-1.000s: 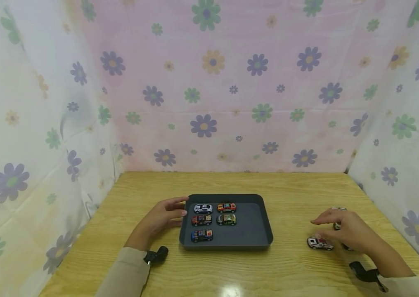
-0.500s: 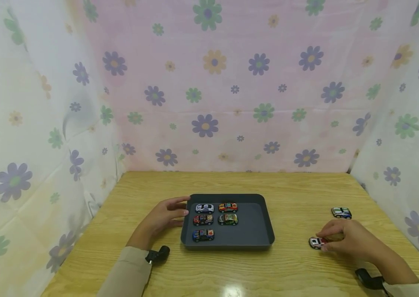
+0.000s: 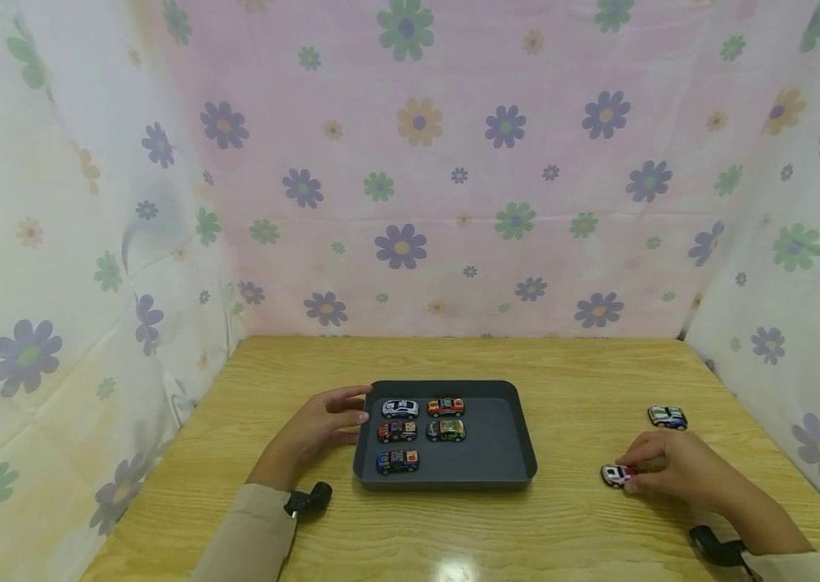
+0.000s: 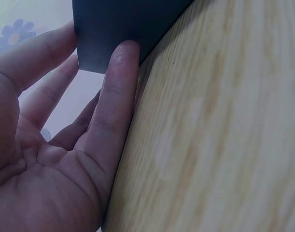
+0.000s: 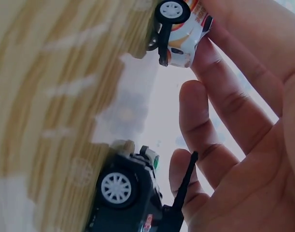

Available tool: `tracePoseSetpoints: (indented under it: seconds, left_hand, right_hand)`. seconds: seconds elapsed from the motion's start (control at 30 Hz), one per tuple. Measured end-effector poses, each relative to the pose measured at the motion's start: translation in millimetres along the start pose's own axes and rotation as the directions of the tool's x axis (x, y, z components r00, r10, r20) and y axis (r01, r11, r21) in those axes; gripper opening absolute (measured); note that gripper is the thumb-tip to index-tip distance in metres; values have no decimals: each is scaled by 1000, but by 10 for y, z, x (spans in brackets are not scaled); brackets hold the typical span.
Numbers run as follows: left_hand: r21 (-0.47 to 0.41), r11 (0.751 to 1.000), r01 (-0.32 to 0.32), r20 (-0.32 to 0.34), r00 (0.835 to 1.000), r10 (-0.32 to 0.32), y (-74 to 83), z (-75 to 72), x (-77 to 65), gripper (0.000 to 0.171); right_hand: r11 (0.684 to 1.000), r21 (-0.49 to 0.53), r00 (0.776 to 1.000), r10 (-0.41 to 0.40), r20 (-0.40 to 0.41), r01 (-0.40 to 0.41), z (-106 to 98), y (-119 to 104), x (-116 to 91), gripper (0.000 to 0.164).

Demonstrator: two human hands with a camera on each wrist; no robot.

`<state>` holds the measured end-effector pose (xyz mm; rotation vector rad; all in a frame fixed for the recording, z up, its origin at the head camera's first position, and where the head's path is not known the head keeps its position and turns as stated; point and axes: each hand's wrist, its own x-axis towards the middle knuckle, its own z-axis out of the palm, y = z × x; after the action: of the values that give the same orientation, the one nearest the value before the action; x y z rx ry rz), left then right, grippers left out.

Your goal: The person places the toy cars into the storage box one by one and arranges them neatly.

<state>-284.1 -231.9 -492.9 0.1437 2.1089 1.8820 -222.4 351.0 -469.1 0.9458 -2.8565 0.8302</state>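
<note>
Head view: at lower right, the right hand pinches the white-and-red car by its right end; a second ago thumb and finger stood apart there. The left hand, fingers loosely extended, is at the tray's left side.

Left wrist: a fingertip touches the tray, top centre.

Right wrist: held car at top, dark-sided car at bottom.

Noted white-and-red toy car, upright, pinched at its red end by right hand. Noted dark grey tray, lying flat, round-cornered, touched at left wall by left hand. Counted inside, all upright: white car, red-and-black car, blue-and-black car down the left; orange-red car, green car in second column. Located well right of tray: white-and-green car; also black car, near held one.
</note>
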Motion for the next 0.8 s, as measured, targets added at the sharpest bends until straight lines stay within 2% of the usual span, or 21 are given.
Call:
tracePoseSetpoints:
  seconds: [0.13,0.47,0.8]
  left_hand:
    - [0,1000,-3,2,1000,3,-3,-6,-4,62]
    - [0,1000,4,0,1000,-4,12,2,-16,61]
    - [0,1000,3,-7,1000,-3,5,8,-8,61]
  right_hand:
    - [999,8,999,37,4,-37,-5,-39,46,28]
    - [998,-1,998,67,-15,-67,-65,-187,181,23]
    - [999,5,996,-45,-73,45,-172,-377,363,23]
